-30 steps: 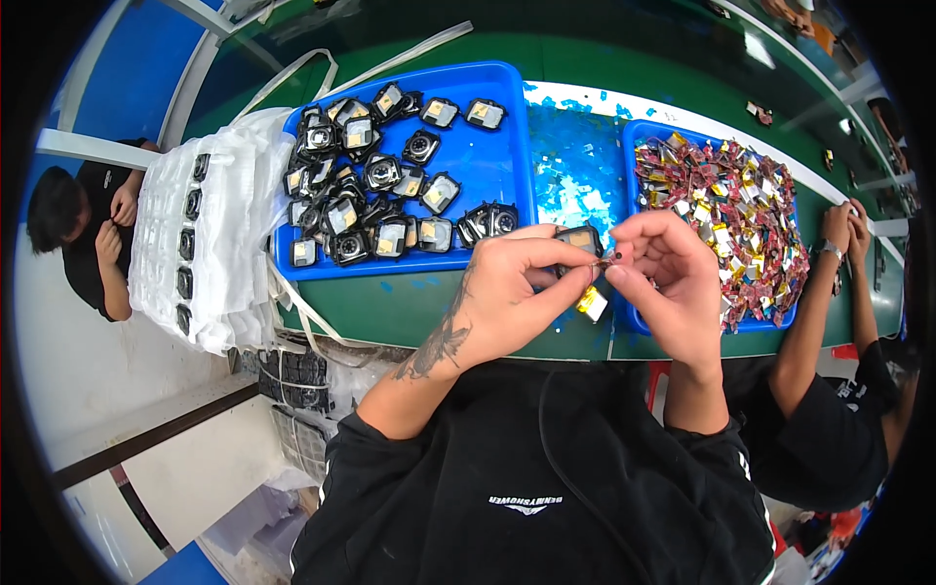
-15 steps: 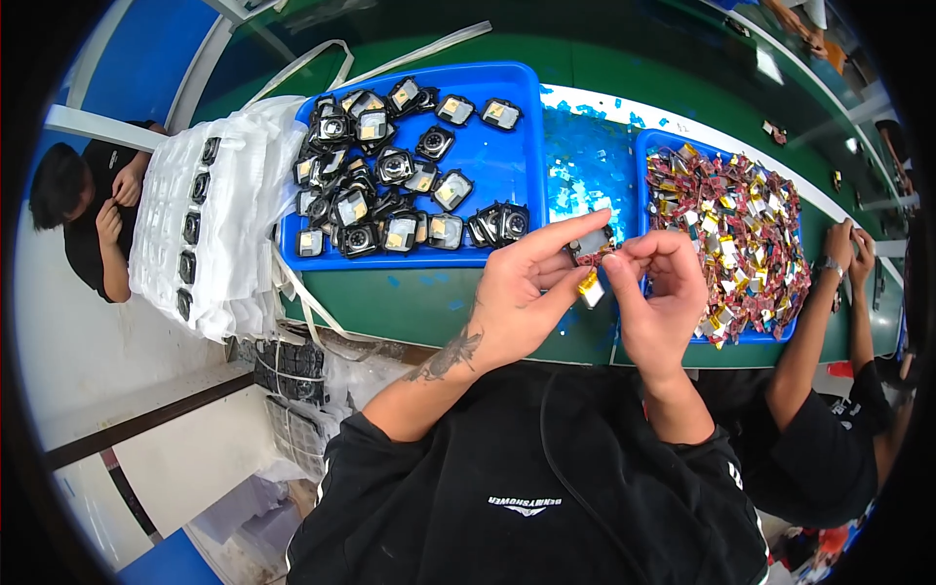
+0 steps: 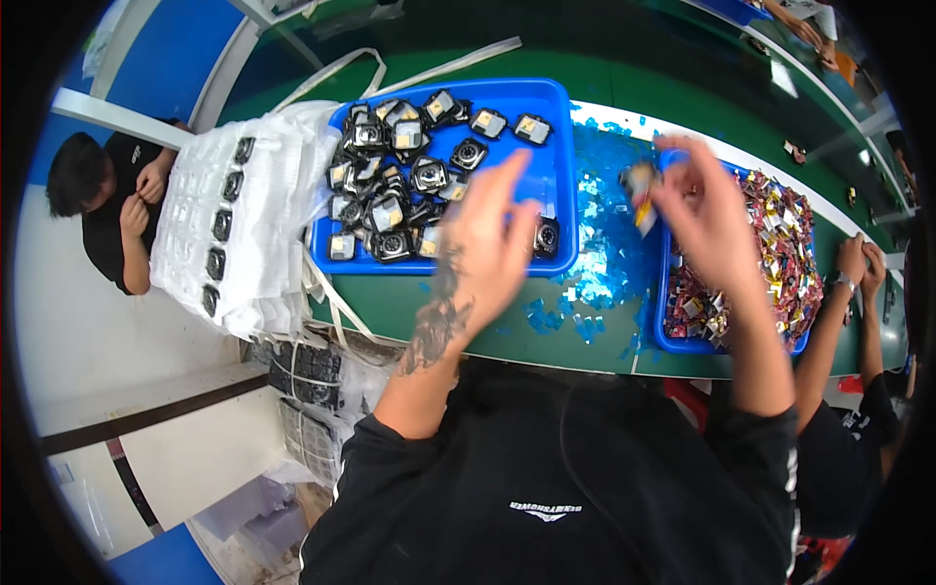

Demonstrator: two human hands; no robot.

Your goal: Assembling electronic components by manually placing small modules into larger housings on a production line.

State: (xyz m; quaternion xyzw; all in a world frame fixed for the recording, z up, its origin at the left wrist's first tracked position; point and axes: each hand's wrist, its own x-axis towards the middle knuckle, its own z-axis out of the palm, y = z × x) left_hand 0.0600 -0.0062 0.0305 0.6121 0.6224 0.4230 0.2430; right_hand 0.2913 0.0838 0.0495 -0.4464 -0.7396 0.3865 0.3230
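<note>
Over the right side of a blue tray my left hand reaches out with its fingers spread, somewhat blurred and apparently holding nothing. Black square watch cases lie heaped in that tray, some partly hidden behind the hand. My right hand is raised at the left edge of a second blue tray. Its fingertips pinch a small dark watch part with a yellow and silver tab, smeared by motion. Dark red circuit boards with silver and yellow pieces fill the second tray.
Bits of blue film litter the green table between the trays. Stacked white packing trays with several watch cases stand at the left. One person works at the far left; another's hands are at the right.
My hands have parted: the left moved left over the watch-case tray, the right moved right and up with the small part. The view has shifted slightly.
</note>
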